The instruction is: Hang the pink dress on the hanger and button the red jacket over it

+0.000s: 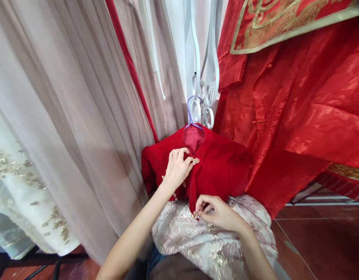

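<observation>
A red velvet jacket (226,171) hangs in front of me on a purple hanger (190,111). My left hand (178,166) is closed in a pinch on a pearl-and-gold flower button (196,160) just below the neck opening. Lower down, my right hand (216,213) pinches another flower button (194,216) at the bottom of the jacket's front edge. More such buttons (184,184) show on the left half of the front, partly behind my left wrist. Under the jacket lies a white and pale pink brocade cloth (197,249) with gold pattern, spread by my lap.
White scrolled metalwork (210,93) holds the hanger. Beige curtains (65,97) fall at the left, beside a white gown (30,202) with gold decoration. Large red satin garments (284,116) hang at the right above the reddish tiled floor (322,241).
</observation>
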Motion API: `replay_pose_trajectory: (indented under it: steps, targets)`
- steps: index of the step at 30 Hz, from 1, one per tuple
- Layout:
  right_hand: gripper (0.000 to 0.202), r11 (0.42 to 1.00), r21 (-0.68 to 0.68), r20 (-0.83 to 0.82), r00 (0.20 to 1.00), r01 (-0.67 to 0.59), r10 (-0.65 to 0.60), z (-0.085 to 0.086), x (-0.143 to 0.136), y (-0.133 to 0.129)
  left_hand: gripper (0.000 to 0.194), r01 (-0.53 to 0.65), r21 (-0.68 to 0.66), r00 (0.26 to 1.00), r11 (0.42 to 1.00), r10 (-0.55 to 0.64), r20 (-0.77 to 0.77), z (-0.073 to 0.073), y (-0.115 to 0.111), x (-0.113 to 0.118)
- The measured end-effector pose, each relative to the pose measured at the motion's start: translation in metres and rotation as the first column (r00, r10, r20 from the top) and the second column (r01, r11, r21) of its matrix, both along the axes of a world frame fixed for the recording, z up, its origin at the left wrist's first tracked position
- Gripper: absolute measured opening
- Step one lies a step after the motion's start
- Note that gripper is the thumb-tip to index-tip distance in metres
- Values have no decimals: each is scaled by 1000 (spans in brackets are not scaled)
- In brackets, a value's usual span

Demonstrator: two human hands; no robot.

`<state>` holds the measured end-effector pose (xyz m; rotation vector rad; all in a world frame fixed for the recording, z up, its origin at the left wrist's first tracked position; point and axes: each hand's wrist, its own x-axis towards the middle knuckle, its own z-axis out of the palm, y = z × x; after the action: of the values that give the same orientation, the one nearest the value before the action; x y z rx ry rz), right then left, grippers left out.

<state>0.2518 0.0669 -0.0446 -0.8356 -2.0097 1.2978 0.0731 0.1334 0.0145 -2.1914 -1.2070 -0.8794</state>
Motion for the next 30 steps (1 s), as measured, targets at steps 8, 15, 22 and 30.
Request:
replay_pose_trajectory:
  steps: [8,15,22,30]
  targets:
    - [11,1000,-17,15,1000,3,-2,6,4,-2,12,193,-137,979,972,-199,-36,13,2,-7]
    - [12,1000,-29,11,1000,2,-2,9,4,-3,20,239,-297,960,925,-270,-69,29,4,-9]
    - [13,1000,-26,10,1000,2,-2,10,7,-2,19,238,-368,953,899,-289,-90,39,12,-8]
    - [9,999,-34,-14,1000,-18,18,13,13,-5,24,272,-329,922,904,-343,-181,40,17,-10]
